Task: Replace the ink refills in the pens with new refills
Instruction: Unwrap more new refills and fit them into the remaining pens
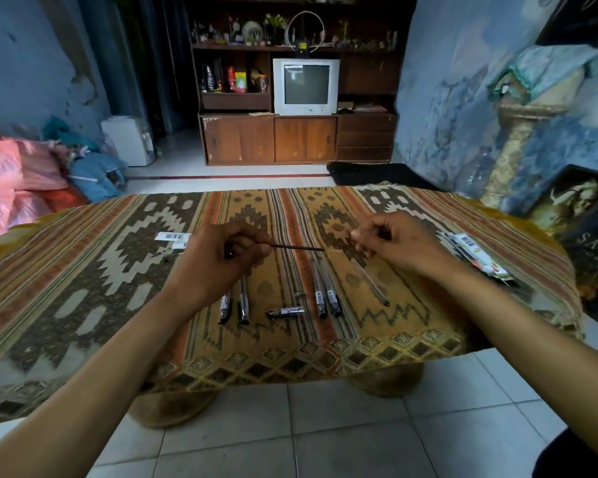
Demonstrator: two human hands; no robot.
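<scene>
Pretty dim room, soft bluish daylight, no hard shadows. Brightest spot is pale floor [221, 170] past worktop [83, 270]. TV screen [306, 83] catches faint glare. Heavy fisheye bend at edges, walls curve. Whole frame bit soft, small stuff on shelf [290, 46] smeary.

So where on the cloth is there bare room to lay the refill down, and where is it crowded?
Bare cloth lies left of the left hand, below the barcode packet, and at the far edge beyond both hands. It is crowded in the middle near edge, where pens and a cap lie, and at the packets beside the right hand.
</scene>
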